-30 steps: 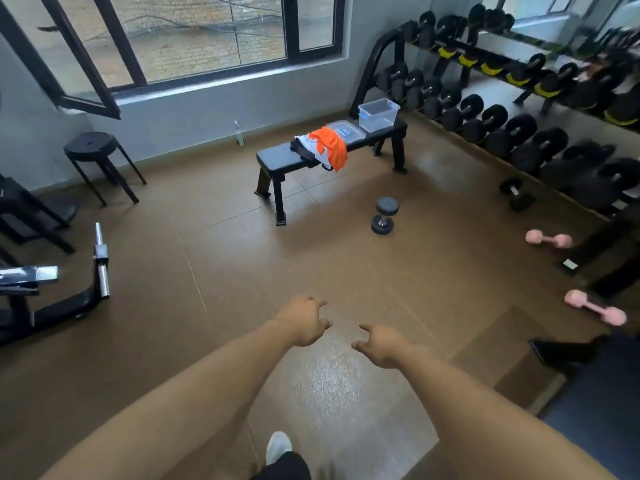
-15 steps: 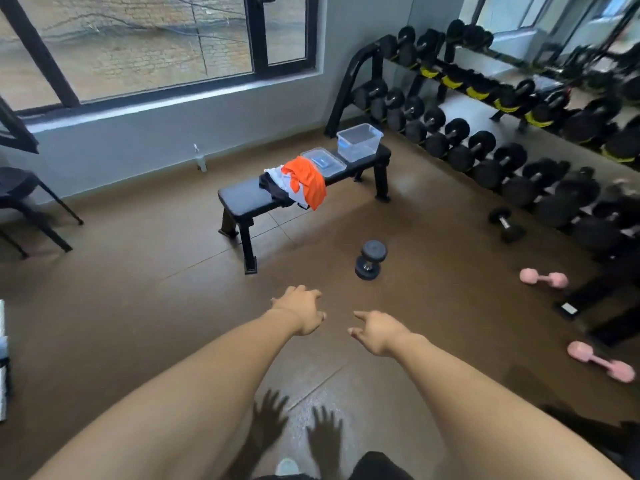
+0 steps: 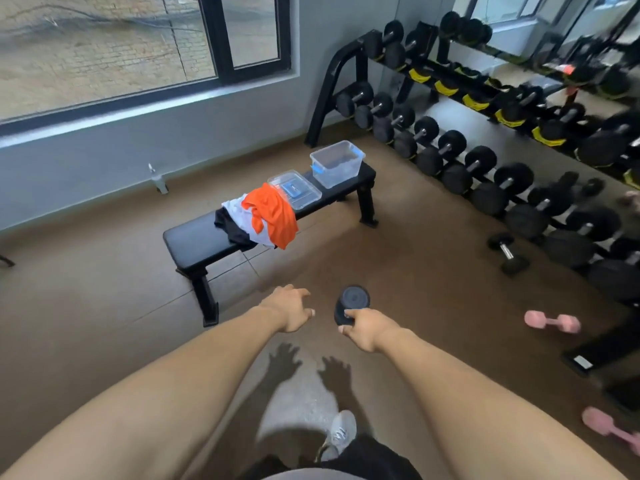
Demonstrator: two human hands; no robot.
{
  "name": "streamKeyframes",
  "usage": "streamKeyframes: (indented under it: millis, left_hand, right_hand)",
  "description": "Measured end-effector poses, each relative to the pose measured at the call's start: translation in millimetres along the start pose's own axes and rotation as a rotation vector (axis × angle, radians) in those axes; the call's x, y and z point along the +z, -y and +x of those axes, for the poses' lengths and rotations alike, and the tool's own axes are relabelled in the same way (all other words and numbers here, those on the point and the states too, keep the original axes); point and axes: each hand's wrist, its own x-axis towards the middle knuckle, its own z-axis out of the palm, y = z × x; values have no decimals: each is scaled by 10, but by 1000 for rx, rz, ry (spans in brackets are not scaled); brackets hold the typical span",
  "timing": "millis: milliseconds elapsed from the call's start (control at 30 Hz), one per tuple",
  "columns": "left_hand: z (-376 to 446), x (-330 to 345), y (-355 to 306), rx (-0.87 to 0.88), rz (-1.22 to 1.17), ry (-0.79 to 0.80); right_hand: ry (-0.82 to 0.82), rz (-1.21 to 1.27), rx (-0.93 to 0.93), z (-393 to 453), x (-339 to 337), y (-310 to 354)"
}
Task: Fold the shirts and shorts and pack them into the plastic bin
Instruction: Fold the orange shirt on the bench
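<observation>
Both arms stretch forward over the brown floor (image 3: pixel 104 323), nothing held. Left hand (image 3: pixel 289 308) fingers spread loose, palm down. Right hand (image 3: pixel 367 329) loosely curled, empty; it overlaps the black dumbbell (image 3: pixel 351 301) standing on the floor behind it, but only in line of sight, no grip.

Against half a second ago: the table (image 3: pixel 197 242) sits larger and nearer in view, and has shifted right of where it was. The floor dumbbell, then well beyond the hands, now lies directly past the right fingertips. The hands keep the same spacing and pose. The stool at far left has dropped out of view. Hand shadows on the floor show more sharply, and a grey shoe (image 3: pixel 341 433) shows at the near edge.

On the table: a heap of clothes at the middle — orange shirt (image 3: pixel 273 218) on top, white cloth (image 3: pixel 235 211) under it, black cloth (image 3: pixel 230 228) at the left of the heap, hanging over the near edge. Just right of the heap, touching the orange shirt, a clear lid (image 3: pixel 301 192) lying flat. At the far right end, the clear plastic bin (image 3: pixel 336 164), upright, open, nothing in it.

Dumbbell rack (image 3: pixel 485 161) along the right wall; two pink dumbbells (image 3: pixel 552 322) on the floor at right. A small bottle (image 3: pixel 157 178) stands by the far wall under the window.
</observation>
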Motion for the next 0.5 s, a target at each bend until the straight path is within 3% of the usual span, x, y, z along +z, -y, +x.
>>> streamKeyframes:
  millis: [267,500]
  left_hand:
    - [1286,-705,-223,-41,-67,93]
    - [2546,-1292,140,81,-17,37]
  right_hand:
    - [48,-34,-16,1209,-1163,-281]
    - [68,-104,-31,2492,-2032,-214]
